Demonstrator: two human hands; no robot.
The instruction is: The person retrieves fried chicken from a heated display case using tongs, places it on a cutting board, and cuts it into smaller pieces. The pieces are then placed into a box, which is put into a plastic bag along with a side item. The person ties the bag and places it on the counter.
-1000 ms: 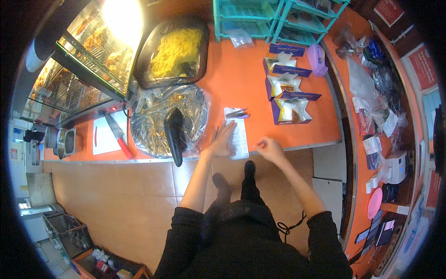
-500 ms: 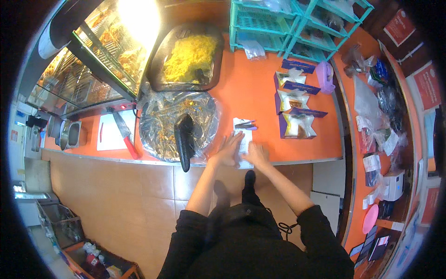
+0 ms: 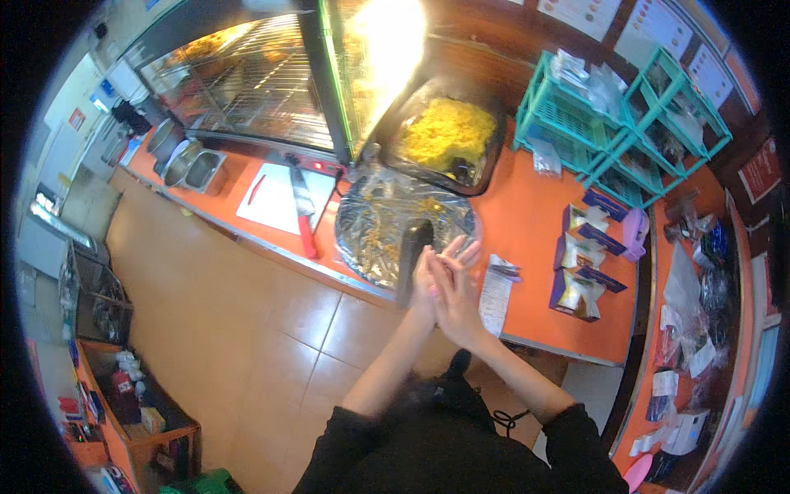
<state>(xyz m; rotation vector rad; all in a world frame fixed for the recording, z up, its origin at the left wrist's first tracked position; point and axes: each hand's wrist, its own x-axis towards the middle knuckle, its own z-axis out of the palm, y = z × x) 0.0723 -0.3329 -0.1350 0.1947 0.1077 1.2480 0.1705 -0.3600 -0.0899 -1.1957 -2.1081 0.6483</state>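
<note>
My left hand and my right hand are raised off the counter and touch each other, palm against palm, with the fingers stretched out. Neither seems to hold anything, though the space between the palms is hidden. Just right of them, a long white paper slip lies on the orange counter at its front edge, with a small dark and purple item on its far end. Partly behind my hands is a black handle-like object, resting on a round tray wrapped in clear plastic.
A black tray of yellow food stands behind, beside a lit glass warming cabinet. To the left, a red-handled knife lies on a white board. Several food boxes and turquoise racks are at the right.
Both hands have come up off the paper slip and moved left to meet each other. My view has turned left, so the counter things appear farther right.
</note>
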